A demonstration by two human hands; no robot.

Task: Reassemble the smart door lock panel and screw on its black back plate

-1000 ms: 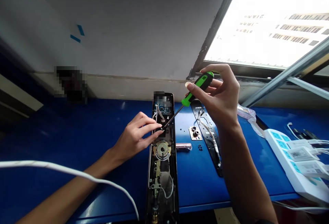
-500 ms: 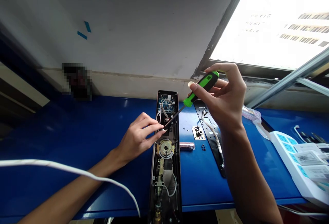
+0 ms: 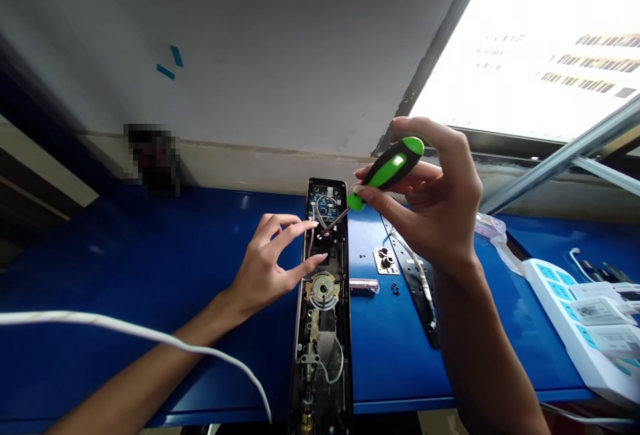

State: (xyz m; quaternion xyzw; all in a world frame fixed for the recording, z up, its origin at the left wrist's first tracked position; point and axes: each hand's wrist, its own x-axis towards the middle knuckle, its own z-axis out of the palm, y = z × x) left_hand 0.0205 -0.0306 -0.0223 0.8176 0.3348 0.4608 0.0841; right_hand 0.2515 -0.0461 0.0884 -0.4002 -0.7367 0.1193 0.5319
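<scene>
At eight o'clock the left hand (image 3: 265, 258) spreads wide, apparently holding nothing, over the open casing (image 3: 349, 342) at six. The screwdriver (image 3: 387, 172), held by the right hand (image 3: 437, 202) at three, could gouge the circuit board (image 3: 325, 211) if its slanted tip slips. The left fingertips, nearly together before, now part.

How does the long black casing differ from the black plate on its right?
The casing has raised walls; the plate looks flat. The casing holds a blue circuit board; the plate carries a white cable. The casing points almost straight ahead; the plate lies slanted. Both are dark, long and narrow.
</scene>
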